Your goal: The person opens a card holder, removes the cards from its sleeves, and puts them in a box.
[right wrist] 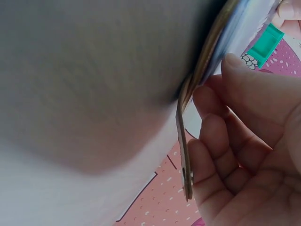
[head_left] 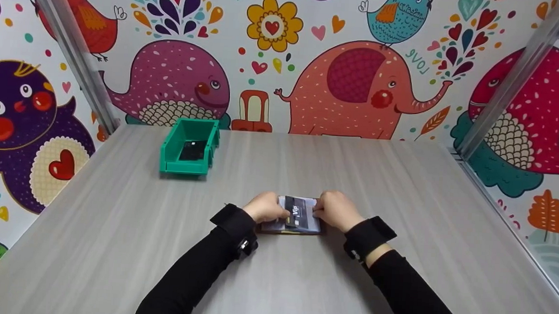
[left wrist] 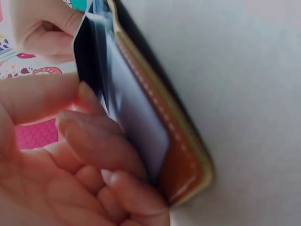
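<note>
A brown leather card holder [left wrist: 181, 174] with pale stitching lies open on the table in front of me, its clear plastic sleeves [left wrist: 136, 108] facing up. On the sleeves is a black card [head_left: 296, 212] lettered "Vip". My left hand [head_left: 266, 207] pinches the black card's left edge between thumb and forefinger, its other fingers curled beside the holder. From the other side, my right hand [head_left: 339, 211] pinches the sleeve edge with thumb and forefinger. Under its curled fingers, a narrow leather strap [right wrist: 184, 150] with a snap sticks out from the holder.
A green plastic bin [head_left: 183, 167] with dark flat items [head_left: 192, 150] inside stands at the back left of the table [head_left: 126, 244]. Walls printed with cartoon animals rise behind and at both sides, with metal posts [head_left: 512, 88] at the corners.
</note>
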### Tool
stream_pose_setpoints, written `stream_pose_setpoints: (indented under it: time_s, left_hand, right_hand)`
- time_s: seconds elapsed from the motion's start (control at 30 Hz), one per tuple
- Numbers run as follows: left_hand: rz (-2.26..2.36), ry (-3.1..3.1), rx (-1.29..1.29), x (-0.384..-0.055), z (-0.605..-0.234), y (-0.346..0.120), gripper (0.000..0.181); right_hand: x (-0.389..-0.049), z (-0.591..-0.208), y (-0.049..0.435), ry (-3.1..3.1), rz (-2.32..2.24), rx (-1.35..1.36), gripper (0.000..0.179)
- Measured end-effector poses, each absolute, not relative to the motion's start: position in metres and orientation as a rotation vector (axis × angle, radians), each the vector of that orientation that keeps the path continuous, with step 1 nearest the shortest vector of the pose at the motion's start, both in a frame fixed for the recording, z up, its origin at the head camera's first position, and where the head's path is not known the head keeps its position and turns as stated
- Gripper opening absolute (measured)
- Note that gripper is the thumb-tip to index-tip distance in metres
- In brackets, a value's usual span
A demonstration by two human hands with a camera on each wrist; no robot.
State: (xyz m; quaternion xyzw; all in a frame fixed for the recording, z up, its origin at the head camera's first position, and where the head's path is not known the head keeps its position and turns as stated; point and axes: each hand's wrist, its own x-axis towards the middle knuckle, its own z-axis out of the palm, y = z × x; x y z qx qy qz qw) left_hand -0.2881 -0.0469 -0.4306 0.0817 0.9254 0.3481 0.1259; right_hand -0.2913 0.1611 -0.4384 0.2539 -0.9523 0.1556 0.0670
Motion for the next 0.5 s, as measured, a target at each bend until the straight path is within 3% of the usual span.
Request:
stream_pose_setpoints:
  time_s: [0.5]
  left_hand:
    - [1.246, 2.533, 0.082, -0.29, -0.434, -0.06, 0.019]
  right_hand:
    - [-0.29, -0.439, 0.162, -2.833, 0.465, 0.795, 0.004]
